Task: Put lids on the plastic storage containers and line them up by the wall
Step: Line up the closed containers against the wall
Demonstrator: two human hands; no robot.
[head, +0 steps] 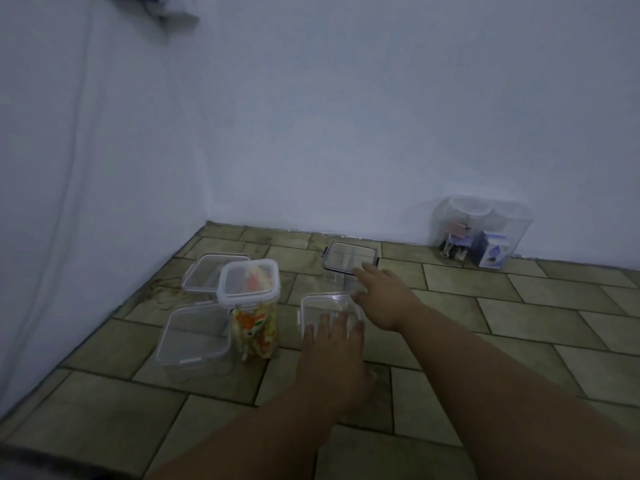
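- Six clear plastic containers stand on the tiled floor (519, 306), near the corner of a pale wall (346, 133).
- One, the wall container (481, 230), sits right against the wall on the right, well apart from the rest. It holds binder clips and a small blue-and-white box (493, 252).
- The tall container (254, 327) stands upright with a white-rimmed lid (248, 282) on top. It is filled with orange, yellow and white packets.
- Just behind the tall container lies the back container (207, 271), low and clear, with a lid on it.
- Just beside the tall container, on its left and nearer the camera, is the front container (194, 337), also lidded, with a white clip on its near edge.
- The centre container (325, 303) stands to the right of the tall one. The left hand (332, 344) rests flat on its near side, fingers straight and slightly spread, grasping nothing. Whether its lid is clipped down cannot be told.
- The dark-rimmed container (349, 259) stands behind the centre one, near the wall but not against it.
- The right hand (382, 292) reaches over to the dark-rimmed container, its fingertips at the near rim. Blur hides whether it grips the container or only touches it.
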